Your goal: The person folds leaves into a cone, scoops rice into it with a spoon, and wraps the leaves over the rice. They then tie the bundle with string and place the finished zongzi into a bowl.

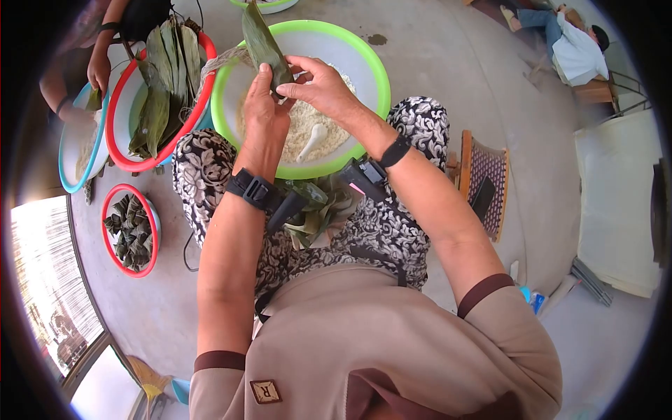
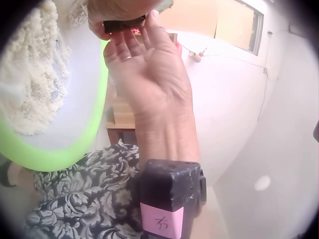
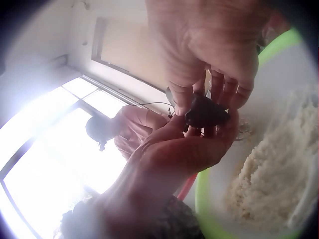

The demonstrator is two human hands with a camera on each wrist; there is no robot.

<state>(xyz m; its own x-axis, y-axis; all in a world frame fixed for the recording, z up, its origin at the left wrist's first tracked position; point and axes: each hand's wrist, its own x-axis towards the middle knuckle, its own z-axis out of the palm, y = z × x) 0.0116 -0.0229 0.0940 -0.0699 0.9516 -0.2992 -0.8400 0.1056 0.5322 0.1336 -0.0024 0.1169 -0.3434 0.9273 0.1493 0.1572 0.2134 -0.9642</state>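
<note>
Over a green-rimmed basin (image 1: 378, 77), both hands hold a long green wrapping leaf (image 1: 262, 42). Its upper part stands up past the fingers, pointing away from the body. My left hand (image 1: 266, 115) grips the lower end, thumb pressed along it. From the other side my right hand (image 1: 323, 87) pinches the same end between thumb and fingers. The right wrist view shows this end as a dark, compact fold (image 3: 207, 113) between both hands. Its inside is hidden. Below lies white rice (image 1: 332, 143), with a white spoon (image 1: 312, 142) resting in it.
Left stands a red-rimmed basin (image 1: 211, 49) with long leaves (image 1: 168, 77); nearer, a small red-rimmed basin (image 1: 155, 241) holds leaf-wrapped bundles (image 1: 129, 234). Another person's hand (image 1: 99, 70) is by a blue-rimmed basin (image 1: 61, 164). More leaves (image 1: 318, 210) lie between the knees. Right is a woven stool (image 1: 483, 178).
</note>
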